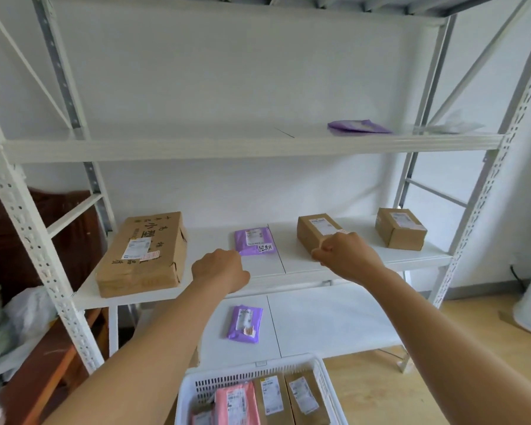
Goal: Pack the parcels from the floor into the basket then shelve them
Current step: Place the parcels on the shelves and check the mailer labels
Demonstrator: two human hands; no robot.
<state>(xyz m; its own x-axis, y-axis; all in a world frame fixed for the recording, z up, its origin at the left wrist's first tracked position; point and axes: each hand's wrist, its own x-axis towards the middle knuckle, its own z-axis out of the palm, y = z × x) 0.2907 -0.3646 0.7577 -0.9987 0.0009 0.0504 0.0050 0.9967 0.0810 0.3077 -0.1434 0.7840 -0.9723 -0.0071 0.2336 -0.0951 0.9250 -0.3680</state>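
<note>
Left hand (pixel 219 269): fingers curled into a loose fist, knuckles toward the shelf. It sits at the front left corner of the purple mailer; whether the fingers pinch that corner cannot be told from this angle.
Right hand (pixel 347 256): fingers curled, set against the front end of the narrow brown box. Contact is visible; a full grip around the box cannot be confirmed.
Purple mailer (pixel 253 240): lies flat on the middle shelf, centre, with a white label and a handwritten tag at its front edge.
Narrow brown box (pixel 318 231): on the middle shelf, right of the mailer, label face up.
Large carton (pixel 143 254): on the middle shelf at the left end, flat, printed characters and a shipping label on top.
Small brown box (pixel 400 228): on the middle shelf at the right end, well apart from the narrow box.
Middle shelf (pixel 365 259): white board in a white perforated steel rack.
Lower shelf (pixel 319 320): holds 1 second purple mailer (pixel 246 323), lying flat left of centre.
Upper shelf (pixel 196 145): holds 1 purple pouch (pixel 357 127) near the right end and a pale bag beside the right post.
Basket (pixel 322 368): white slotted plastic, on the floor below the hands. It contains a pink parcel (pixel 236 403) and 2 brown boxes (pixel 287 400) side by side.
</note>
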